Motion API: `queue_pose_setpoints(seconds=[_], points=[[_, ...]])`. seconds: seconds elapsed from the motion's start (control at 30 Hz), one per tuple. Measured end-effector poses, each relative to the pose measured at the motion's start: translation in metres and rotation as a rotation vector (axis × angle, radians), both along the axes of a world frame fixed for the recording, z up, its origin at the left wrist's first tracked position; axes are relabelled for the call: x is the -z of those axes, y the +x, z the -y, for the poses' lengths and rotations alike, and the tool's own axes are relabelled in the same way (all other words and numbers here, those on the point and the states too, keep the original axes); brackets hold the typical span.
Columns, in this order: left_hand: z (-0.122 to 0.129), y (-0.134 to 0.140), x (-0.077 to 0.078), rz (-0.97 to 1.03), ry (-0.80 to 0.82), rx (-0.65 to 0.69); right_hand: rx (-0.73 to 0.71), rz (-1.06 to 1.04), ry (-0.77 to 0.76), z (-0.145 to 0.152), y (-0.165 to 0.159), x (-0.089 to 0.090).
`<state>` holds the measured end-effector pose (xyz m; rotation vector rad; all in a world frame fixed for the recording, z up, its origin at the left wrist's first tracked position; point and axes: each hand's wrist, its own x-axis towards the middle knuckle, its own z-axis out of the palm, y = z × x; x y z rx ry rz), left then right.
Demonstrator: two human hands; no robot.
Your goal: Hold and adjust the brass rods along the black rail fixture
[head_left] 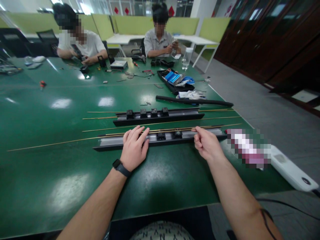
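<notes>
A black channel (117, 145) with a pale inner face lies in front of me, with small black blocks (161, 135) seated along it. Several thin brass-coloured rods (62, 141) run lengthwise over it, sticking out past its left end. My left hand (135, 145), wearing a dark watch, rests with fingers spread across the channel's left part and the rods. My right hand (206, 141) is at the channel's right part, its fingers curled and pinched at a thin brass rod (180, 129). A second black channel (160, 118), also carrying black blocks, lies just beyond.
Farther back on the green table are a long black strip (195, 101), white gloves (191, 95) and a black tray (175, 88) with blue items. A white power device (290, 166) lies at the right edge. Two people (82, 43) work across the table.
</notes>
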<state>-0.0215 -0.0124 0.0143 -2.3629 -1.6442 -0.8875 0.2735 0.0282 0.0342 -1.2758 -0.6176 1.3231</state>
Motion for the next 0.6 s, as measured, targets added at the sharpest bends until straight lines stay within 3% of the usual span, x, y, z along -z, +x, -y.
queue_pose_setpoints(seconds=[0.17,0.4,0.6], points=[[0.0004,-0.0002,-0.0006,-0.003,0.000,0.000,-0.076,0.003,-0.003,0.0020,-0.0001,0.0006],[0.0000,0.0007,-0.0002,-0.001,0.002,0.004,0.015,-0.014,0.012,-0.0012,0.0025,0.0026],[-0.0004,0.0004,0.0003,0.003,-0.001,0.004,-0.059,-0.005,0.006,0.0009,0.0008,0.0013]])
